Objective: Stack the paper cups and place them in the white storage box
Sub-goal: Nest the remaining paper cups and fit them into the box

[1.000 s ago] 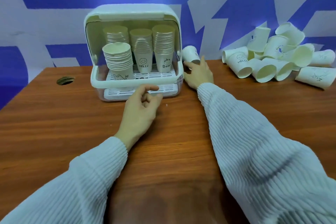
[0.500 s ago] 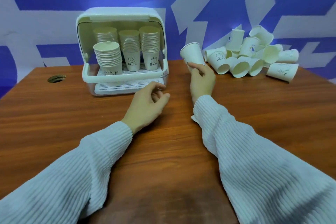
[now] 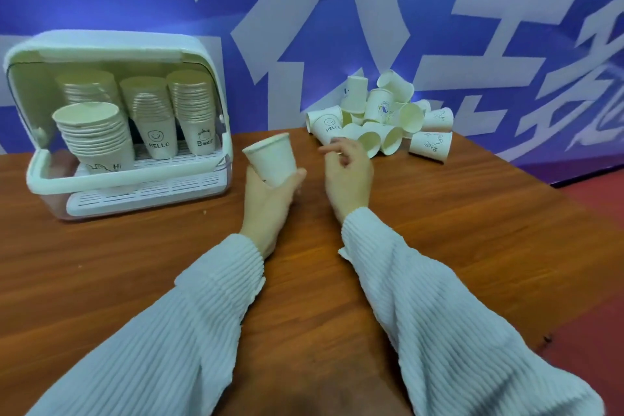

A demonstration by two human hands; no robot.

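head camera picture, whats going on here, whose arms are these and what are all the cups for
No machine here: a person wears a camera on the head, so you look down at their own arms. The left hand holds one paper cup upright. The right hand is empty, fingers loose, near the pile of loose cups lying on the wooden table. On the left stands the white storage box, lid up, with four stacks of cups already inside.
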